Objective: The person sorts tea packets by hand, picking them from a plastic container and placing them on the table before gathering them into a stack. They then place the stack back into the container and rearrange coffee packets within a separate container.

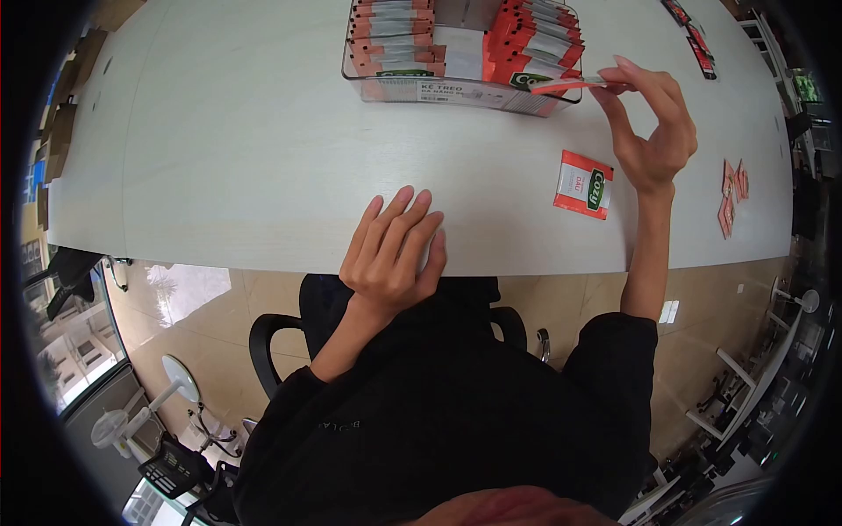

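Observation:
My right hand (653, 131) pinches a red-and-white tea sachet (566, 86) between thumb and fingers, seen nearly edge-on at the front right of a clear organizer box (368, 90). Inside the box, a row of orange-red sachets (395, 42) stands on the left and brighter red Cozy sachets (544, 39) fill the right side. Below my right hand, a single Cozy sachet (583, 184) lies flat on the table. My left hand (390, 250) rests palm down near the table's front edge, fingers stretched out, holding nothing.
Several small orange packets (730, 197) lie on the right of the white table (219, 158). Dark red-and-black strips (697, 46) are at the far right corner. A black chair armrest (267, 346) stands below the front edge.

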### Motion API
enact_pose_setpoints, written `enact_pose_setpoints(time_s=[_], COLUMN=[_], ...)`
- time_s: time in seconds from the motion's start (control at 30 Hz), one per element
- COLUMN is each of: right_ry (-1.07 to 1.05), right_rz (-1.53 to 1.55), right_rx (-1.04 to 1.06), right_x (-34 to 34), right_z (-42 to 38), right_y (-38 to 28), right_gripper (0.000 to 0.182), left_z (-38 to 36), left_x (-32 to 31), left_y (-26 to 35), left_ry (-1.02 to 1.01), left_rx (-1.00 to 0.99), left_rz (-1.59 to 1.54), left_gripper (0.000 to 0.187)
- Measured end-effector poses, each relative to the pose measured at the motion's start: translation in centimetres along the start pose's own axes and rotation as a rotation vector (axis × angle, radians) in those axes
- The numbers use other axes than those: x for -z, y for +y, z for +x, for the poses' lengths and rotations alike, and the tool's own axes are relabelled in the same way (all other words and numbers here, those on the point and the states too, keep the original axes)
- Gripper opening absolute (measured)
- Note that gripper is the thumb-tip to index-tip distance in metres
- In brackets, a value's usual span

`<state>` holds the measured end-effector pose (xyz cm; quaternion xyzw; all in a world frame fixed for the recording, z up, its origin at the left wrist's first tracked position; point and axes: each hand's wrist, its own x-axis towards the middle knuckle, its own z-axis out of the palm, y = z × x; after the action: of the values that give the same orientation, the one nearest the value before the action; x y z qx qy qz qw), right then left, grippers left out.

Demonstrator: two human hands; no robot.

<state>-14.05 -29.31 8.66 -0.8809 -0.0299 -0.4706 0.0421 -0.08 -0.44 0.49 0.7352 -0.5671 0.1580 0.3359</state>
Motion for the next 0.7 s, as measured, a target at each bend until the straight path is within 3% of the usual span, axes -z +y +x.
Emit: enact_pose_setpoints(time_s=[0.1, 0.13, 0.43, 0.63, 0.7], right_ry=[0.103, 0.145, 0.164, 0.301, 0.255], right_rz=[0.081, 0.024, -0.023, 0.073, 0.073], right_rx=[-0.107, -0.048, -0.064, -0.128, -0.132], right_x=[0.7, 0.8, 0.0, -1.4, -1.7], right_z=[-1.1, -0.6, -1.6, -1.1, -1.2], right_y=[0.0, -0.1, 0.4, -0.7, -0.9], right_gripper=[0.042, 0.039, 0.05, 0.047, 0.045], left_z=[0.0, 0.0, 0.0, 0.0, 0.0], left_x=[0.1, 0.1, 0.0, -0.1, -0.1], left_y=[0.0, 0.0, 0.0, 0.0, 0.0], left_ry=[-0.002, -0.001, 0.002, 0.006, 0.002], left_rx=[0.005, 0.004, 0.002, 0.004, 0.004], left_rz=[-0.006, -0.007, -0.009, -0.009, -0.006], left_gripper=[0.016, 0.016, 0.016, 0.016, 0.016])
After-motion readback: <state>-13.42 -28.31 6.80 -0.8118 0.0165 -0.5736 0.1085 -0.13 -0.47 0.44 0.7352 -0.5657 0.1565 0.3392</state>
